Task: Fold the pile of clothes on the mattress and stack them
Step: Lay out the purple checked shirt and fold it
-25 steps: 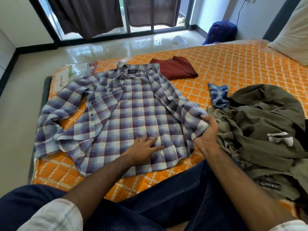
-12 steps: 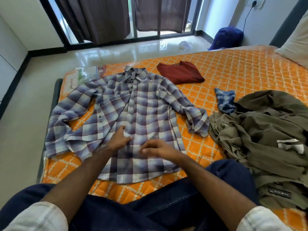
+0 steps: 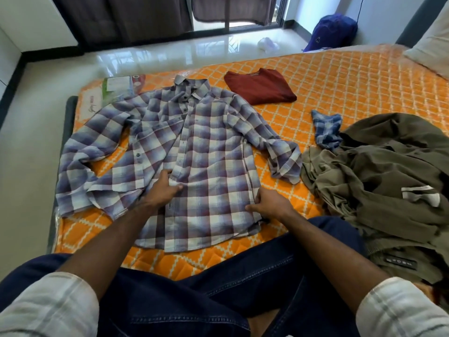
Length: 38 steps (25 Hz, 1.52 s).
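Observation:
A purple-and-white plaid shirt (image 3: 209, 152) lies spread front-up on the orange quilted mattress (image 3: 340, 81), both sleeves bent and rumpled at its sides. My left hand (image 3: 162, 190) pinches the button placket at the shirt's lower middle. My right hand (image 3: 269, 205) grips the shirt's right side edge near the hem, fingers curled. A folded maroon shirt (image 3: 260, 86) lies flat beyond the collar. To the right sits a heap of olive clothes (image 3: 388, 171) with a blue checked cloth (image 3: 326, 127) at its far edge.
A plastic packet (image 3: 116, 86) lies at the mattress's far left corner. A pillow (image 3: 432, 45) is at the far right. On the shiny floor beyond stand a blue backpack (image 3: 332, 30) and a white bundle (image 3: 267, 43). My legs in dark jeans fill the near edge.
My right hand let go of the right sleeve cuff, which now lies by the olive heap, and moved to the shirt's side edge. My left hand slid up to the placket.

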Each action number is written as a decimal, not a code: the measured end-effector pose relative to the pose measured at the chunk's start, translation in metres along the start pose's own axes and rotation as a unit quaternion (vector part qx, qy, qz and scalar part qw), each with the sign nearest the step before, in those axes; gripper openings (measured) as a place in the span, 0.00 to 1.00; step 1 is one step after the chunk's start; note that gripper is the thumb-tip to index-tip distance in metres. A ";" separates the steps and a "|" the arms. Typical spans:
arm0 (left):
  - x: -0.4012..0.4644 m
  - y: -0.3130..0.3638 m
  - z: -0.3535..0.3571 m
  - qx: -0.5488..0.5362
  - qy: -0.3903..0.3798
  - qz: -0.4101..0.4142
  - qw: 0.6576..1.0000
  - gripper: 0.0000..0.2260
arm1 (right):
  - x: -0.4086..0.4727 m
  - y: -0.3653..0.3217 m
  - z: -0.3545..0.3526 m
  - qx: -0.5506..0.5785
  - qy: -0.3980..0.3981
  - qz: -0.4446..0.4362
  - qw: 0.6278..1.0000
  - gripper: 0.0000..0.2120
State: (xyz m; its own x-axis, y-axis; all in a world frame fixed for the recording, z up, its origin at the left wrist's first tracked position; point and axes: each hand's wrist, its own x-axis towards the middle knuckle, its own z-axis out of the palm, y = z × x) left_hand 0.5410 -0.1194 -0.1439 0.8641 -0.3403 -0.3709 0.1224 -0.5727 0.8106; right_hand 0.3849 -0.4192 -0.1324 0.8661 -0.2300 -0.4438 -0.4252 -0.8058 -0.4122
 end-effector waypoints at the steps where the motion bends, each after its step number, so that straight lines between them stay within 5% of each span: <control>1: -0.001 -0.001 0.000 0.011 0.000 0.006 1.000 0.25 | 0.000 -0.001 -0.001 -0.008 -0.004 0.010 1.000 0.12; 7: 0.002 -0.004 0.014 0.148 0.092 0.054 0.983 0.21 | -0.005 0.003 -0.028 -0.040 -0.049 0.024 0.998 0.08; 10: 0.005 -0.007 0.015 0.161 0.085 0.053 0.982 0.22 | -0.016 0.010 -0.028 -0.072 -0.130 0.037 0.988 0.25; 13: 0.005 -0.007 0.010 0.121 0.064 0.028 0.990 0.22 | -0.017 0.011 -0.016 0.048 -0.161 0.091 0.982 0.46; 18: 0.004 -0.010 0.006 0.089 0.034 0.020 0.995 0.23 | -0.019 0.014 -0.021 0.129 -0.101 0.137 0.977 0.29; 21: 0.003 -0.008 0.009 0.100 0.031 0.029 0.994 0.24 | -0.022 0.020 -0.034 0.116 -0.110 0.171 0.972 0.45; 22: 0.001 -0.007 0.011 0.100 0.031 0.033 0.994 0.24 | -0.020 0.021 -0.033 0.110 -0.120 0.171 0.972 0.43; 25: -0.006 -0.006 0.009 0.095 0.032 0.035 0.994 0.25 | -0.018 0.017 -0.019 0.050 -0.150 0.151 0.976 0.16; 26: -0.008 -0.007 0.005 0.092 0.027 0.027 0.995 0.25 | -0.019 0.013 -0.015 0.020 -0.144 0.141 0.979 0.15; 30: -0.024 -0.002 -0.011 0.128 -0.125 -0.065 0.982 0.24 | -0.025 0.002 -0.011 -0.246 0.006 0.024 0.969 0.39; 34: -0.037 -0.003 -0.017 0.132 -0.240 -0.112 0.955 0.18 | -0.024 -0.012 -0.006 -0.373 0.000 -0.232 0.899 0.27; 38: -0.038 0.000 -0.013 0.105 -0.209 -0.089 0.968 0.13 | -0.018 0.001 -0.013 -0.337 -0.099 -0.204 0.914 0.15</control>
State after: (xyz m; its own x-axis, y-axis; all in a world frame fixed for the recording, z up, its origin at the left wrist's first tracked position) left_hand 0.5145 -0.0971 -0.1236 0.5597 -0.4694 -0.6830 0.1114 -0.7740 0.6233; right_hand 0.3723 -0.4227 -0.1142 0.8236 0.2141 -0.5252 0.2390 -0.9708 -0.0209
